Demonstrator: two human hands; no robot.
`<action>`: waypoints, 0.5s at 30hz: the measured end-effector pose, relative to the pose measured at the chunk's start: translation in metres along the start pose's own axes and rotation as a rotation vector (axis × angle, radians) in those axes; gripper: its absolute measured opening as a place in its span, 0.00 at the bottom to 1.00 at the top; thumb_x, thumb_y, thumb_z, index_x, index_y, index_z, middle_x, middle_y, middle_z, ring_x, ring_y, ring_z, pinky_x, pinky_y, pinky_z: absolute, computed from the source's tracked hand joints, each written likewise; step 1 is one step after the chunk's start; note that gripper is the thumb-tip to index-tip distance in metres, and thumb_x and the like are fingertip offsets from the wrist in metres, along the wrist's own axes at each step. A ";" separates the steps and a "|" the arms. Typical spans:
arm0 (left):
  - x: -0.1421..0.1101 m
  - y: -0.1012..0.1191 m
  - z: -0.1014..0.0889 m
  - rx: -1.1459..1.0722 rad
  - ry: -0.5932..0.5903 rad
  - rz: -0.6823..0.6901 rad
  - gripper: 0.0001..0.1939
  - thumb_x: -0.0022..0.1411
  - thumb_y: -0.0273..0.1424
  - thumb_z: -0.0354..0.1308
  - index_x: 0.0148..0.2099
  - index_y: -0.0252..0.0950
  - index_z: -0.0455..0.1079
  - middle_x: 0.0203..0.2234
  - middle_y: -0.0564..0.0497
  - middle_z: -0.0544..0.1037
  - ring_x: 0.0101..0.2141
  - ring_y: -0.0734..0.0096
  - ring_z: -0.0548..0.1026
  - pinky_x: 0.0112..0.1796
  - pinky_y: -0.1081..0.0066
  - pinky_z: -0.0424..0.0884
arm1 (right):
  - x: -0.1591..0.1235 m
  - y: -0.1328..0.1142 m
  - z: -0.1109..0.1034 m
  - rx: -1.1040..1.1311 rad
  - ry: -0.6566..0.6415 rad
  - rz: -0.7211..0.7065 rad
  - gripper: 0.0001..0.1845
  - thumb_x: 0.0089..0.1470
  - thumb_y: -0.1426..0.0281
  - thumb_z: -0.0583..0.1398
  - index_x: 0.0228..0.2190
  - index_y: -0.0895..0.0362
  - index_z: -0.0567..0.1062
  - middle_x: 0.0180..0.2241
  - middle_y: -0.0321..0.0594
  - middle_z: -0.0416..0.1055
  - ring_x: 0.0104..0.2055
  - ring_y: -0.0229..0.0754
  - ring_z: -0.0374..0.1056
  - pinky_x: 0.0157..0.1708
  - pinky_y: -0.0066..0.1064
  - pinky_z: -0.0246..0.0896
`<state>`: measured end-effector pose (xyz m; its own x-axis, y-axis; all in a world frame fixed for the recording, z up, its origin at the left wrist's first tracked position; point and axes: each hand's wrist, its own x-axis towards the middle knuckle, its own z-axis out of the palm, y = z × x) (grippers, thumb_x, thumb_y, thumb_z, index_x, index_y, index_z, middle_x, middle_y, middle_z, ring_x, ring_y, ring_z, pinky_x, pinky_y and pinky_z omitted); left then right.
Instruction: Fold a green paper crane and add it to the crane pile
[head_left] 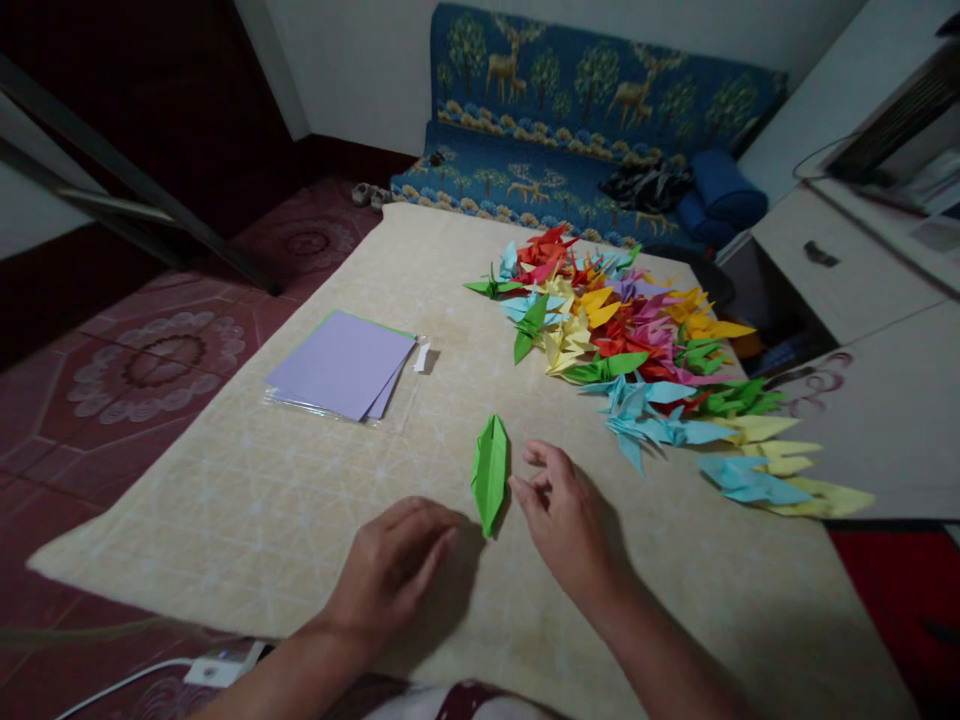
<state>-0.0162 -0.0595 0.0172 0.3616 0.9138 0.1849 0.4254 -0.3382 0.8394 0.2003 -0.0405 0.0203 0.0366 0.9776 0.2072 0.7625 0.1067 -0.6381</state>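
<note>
A green folded paper [490, 478], long and narrow with pointed ends and a crease down its middle, lies on the cream tablecloth in front of me. My left hand [397, 560] hovers at its lower left, fingers loosely bent, with nothing seen in them. On the paper's right side is my right hand [559, 515], fingers curled but apart, holding nothing; its fingertips are close to the paper's edge, and whether they touch it I cannot tell. To the left lies a stack of purple paper sheets [345, 362] with a green edge showing, on a clear plastic sleeve [405, 405].
A heap of multicoloured paper cranes [600, 320] covers the table's right part. Beyond the patterned tablecloth [247, 500] stands a blue sofa [510, 160] with deer on it. A white cabinet [862, 400] is at right, a metal ladder [127, 200] at left.
</note>
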 end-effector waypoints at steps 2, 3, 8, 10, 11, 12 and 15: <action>0.018 -0.001 0.001 -0.080 0.106 -0.240 0.08 0.63 0.31 0.56 0.44 0.37 0.72 0.36 0.46 0.80 0.35 0.67 0.79 0.34 0.70 0.74 | 0.014 -0.004 0.008 0.012 0.006 0.104 0.20 0.52 0.71 0.62 0.47 0.56 0.69 0.37 0.42 0.76 0.28 0.39 0.72 0.31 0.31 0.67; 0.026 -0.001 0.002 -0.116 0.109 -0.304 0.12 0.62 0.32 0.58 0.47 0.36 0.71 0.38 0.45 0.80 0.36 0.65 0.79 0.36 0.69 0.75 | 0.019 -0.006 0.012 0.027 0.001 0.157 0.21 0.51 0.70 0.62 0.48 0.56 0.68 0.36 0.40 0.76 0.28 0.40 0.72 0.29 0.30 0.66; 0.051 -0.006 0.018 -0.275 0.074 -0.343 0.19 0.54 0.30 0.63 0.48 0.34 0.67 0.36 0.44 0.78 0.36 0.63 0.78 0.37 0.66 0.75 | 0.019 -0.010 0.030 0.237 -0.020 0.306 0.25 0.48 0.72 0.63 0.49 0.57 0.68 0.27 0.36 0.74 0.28 0.42 0.72 0.26 0.29 0.63; 0.052 -0.007 0.024 -0.313 0.087 -0.348 0.21 0.52 0.29 0.64 0.49 0.33 0.66 0.34 0.45 0.77 0.34 0.63 0.78 0.34 0.67 0.75 | 0.016 -0.007 0.036 0.349 -0.002 0.308 0.23 0.46 0.72 0.63 0.46 0.55 0.72 0.25 0.35 0.74 0.27 0.41 0.71 0.25 0.28 0.62; 0.052 -0.007 0.025 -0.325 0.101 -0.349 0.23 0.52 0.29 0.64 0.50 0.33 0.65 0.34 0.45 0.77 0.33 0.64 0.77 0.33 0.68 0.74 | 0.016 -0.006 0.039 0.413 0.001 0.310 0.21 0.45 0.72 0.63 0.44 0.55 0.73 0.25 0.34 0.73 0.26 0.41 0.70 0.24 0.28 0.62; 0.053 -0.007 0.026 -0.325 0.120 -0.346 0.24 0.52 0.30 0.64 0.51 0.33 0.64 0.35 0.45 0.77 0.33 0.64 0.77 0.32 0.68 0.74 | 0.016 -0.005 0.041 0.482 -0.004 0.318 0.20 0.44 0.72 0.63 0.43 0.55 0.75 0.24 0.34 0.73 0.25 0.41 0.70 0.23 0.27 0.61; 0.056 -0.009 0.023 -0.244 0.162 -0.335 0.28 0.50 0.31 0.66 0.53 0.32 0.65 0.37 0.43 0.78 0.30 0.65 0.77 0.31 0.68 0.72 | 0.020 -0.006 0.041 0.700 -0.060 0.364 0.16 0.43 0.72 0.63 0.38 0.58 0.76 0.23 0.34 0.70 0.24 0.39 0.68 0.21 0.26 0.60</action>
<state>0.0200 -0.0103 0.0084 0.0944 0.9940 -0.0561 0.2819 0.0274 0.9591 0.1695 -0.0141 -0.0019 0.1560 0.9789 -0.1318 0.1247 -0.1519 -0.9805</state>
